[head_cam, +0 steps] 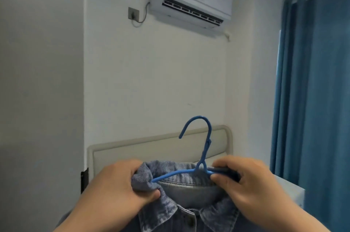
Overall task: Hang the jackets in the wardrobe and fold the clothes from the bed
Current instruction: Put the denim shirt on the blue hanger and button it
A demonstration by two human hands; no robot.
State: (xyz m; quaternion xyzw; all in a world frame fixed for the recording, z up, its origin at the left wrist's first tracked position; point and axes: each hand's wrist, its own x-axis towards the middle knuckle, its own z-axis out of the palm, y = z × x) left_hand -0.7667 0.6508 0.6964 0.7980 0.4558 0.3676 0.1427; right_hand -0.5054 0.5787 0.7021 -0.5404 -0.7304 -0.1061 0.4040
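Head view: left grip (118,187) clenches denim jacket (189,192) collar, right grip (246,184) pinches blue hanger (170,175); headboard (161,148), curtain (312,99) behind.

Both hands were up, side by side, backs toward the camera.
The left hand (121,184) pinched the jacket collar (144,175) between thumb and curled fingers — the right hand (248,184) curled round one arm of the hanger (206,149), thumb underneath.

White air conditioner (193,2) up high; grey socket (133,13) beside it; blue curtain (312,99) at right.
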